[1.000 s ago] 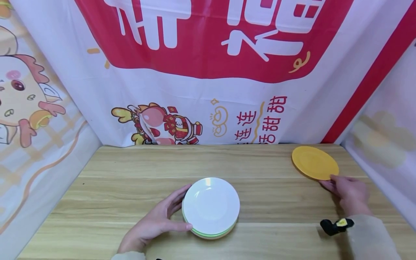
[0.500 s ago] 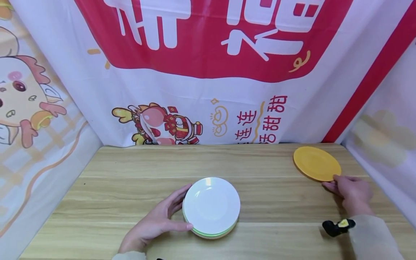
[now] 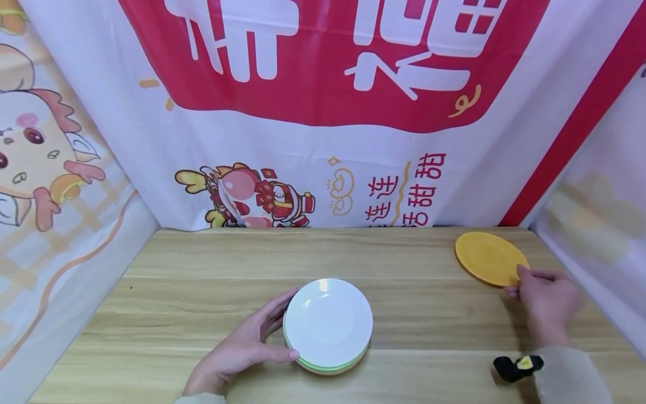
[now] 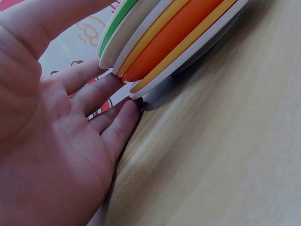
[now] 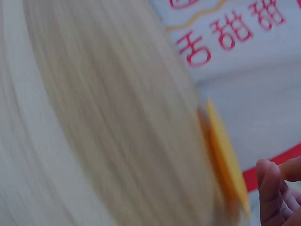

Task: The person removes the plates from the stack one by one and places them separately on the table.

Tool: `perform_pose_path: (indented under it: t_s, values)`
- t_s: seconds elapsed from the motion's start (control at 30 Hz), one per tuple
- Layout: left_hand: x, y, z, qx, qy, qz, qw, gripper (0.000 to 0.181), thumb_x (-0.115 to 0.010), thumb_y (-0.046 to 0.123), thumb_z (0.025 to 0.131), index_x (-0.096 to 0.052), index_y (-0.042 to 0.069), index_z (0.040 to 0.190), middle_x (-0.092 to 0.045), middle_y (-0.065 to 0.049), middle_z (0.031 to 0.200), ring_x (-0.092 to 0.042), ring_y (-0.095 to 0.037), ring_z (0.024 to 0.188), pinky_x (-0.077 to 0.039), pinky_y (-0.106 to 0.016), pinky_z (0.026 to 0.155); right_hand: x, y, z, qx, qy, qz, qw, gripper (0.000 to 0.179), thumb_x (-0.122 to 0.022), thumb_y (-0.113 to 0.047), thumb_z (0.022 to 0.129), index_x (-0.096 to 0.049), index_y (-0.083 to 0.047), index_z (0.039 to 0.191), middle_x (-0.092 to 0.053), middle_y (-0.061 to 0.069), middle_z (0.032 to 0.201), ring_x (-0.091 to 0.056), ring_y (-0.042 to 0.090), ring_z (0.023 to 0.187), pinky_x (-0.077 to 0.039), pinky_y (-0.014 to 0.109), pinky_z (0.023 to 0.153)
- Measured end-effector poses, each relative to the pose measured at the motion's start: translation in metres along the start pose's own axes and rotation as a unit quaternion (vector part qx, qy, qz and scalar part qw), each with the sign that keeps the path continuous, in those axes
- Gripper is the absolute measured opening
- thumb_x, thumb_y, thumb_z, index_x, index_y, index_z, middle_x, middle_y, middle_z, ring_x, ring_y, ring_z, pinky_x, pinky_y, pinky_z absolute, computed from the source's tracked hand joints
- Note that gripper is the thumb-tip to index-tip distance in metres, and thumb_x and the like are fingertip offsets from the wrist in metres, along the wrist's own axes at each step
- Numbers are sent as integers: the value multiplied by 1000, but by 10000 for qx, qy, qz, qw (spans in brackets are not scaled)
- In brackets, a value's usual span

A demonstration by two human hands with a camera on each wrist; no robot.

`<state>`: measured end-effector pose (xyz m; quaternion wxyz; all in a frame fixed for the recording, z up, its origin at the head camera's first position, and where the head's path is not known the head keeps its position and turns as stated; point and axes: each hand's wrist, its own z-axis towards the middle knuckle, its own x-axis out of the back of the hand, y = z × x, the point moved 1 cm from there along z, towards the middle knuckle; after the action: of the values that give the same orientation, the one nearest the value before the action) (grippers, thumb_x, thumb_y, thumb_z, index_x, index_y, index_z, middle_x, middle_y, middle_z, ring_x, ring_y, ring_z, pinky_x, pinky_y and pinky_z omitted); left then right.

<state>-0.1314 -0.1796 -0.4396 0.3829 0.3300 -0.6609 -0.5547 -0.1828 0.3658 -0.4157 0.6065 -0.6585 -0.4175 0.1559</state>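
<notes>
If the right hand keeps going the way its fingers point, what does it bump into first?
Probably the yellow plate. The right hand has its fingertips right at the plate's near edge, pointing toward it, though whether they already touch is hard to tell.

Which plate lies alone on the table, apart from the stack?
The yellow plate at the far right, which the right hand touches at its near edge. The other plates sit piled, white on top, beside the left hand.

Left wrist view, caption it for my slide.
Left hand fingers touching the rim of a stack of coloured plates on a wooden table.
</notes>
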Motion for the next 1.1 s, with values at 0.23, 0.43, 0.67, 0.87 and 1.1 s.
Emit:
perform_pose_path:
  t_s: [0.23, 0.43, 0.67, 0.87, 1.1]
  values:
    - [0, -1, -2, -91, -10, -16, 10000, 108, -92, 13, 84, -29, 15, 171, -31, -7, 178, -25, -38, 165, -30, -6, 119, -35, -34, -48, 745, -810, -562, 9923, 44, -71, -49, 102, -61, -12, 124, -69, -18, 71, -74, 7, 62, -64, 24, 62]
    - [0, 1, -1, 119, 46, 19, 9999, 105, -93, 17, 84, -32, 22, 170, -31, -4, 178, -27, -36, 165, -32, -7, 119, -70, -56, -89, 1097, -1713, -854, 9754, 53, -71, -48, 102, -61, -7, 134, -72, -8, 88, -75, 11, 72, -67, 27, 71]
    - [0, -1, -2, -130, -64, -37, 9999, 107, -92, 13, 84, -29, 15, 171, -30, -8, 178, -25, -39, 165, -31, -6, 119, -105, -54, -123, 1152, -2752, -700, 9519, 49, -74, -42, 103, -62, -4, 132, -72, 4, 91, -71, 16, 70, -65, 30, 67]
    - [1, -3, -3, -231, -44, -45, 9997, 108, -92, 12, 84, -28, 13, 171, -30, -8, 178, -26, -40, 165, -31, -6, 119, -130, -43, -147, 1042, -3238, -507, 9390, 41, -76, -36, 102, -65, -4, 126, -71, 9, 88, -69, 18, 68, -61, 27, 61]
    - [0, -3, -2, -132, -34, -103, 9999, 105, -92, 12, 84, -31, 18, 170, -31, -6, 178, -26, -37, 165, -31, -7, 120, -147, -28, -173, 955, -3424, -328, 9341, 31, -78, -28, 100, -68, -3, 116, -68, 7, 78, -66, 18, 62, -56, 25, 53]
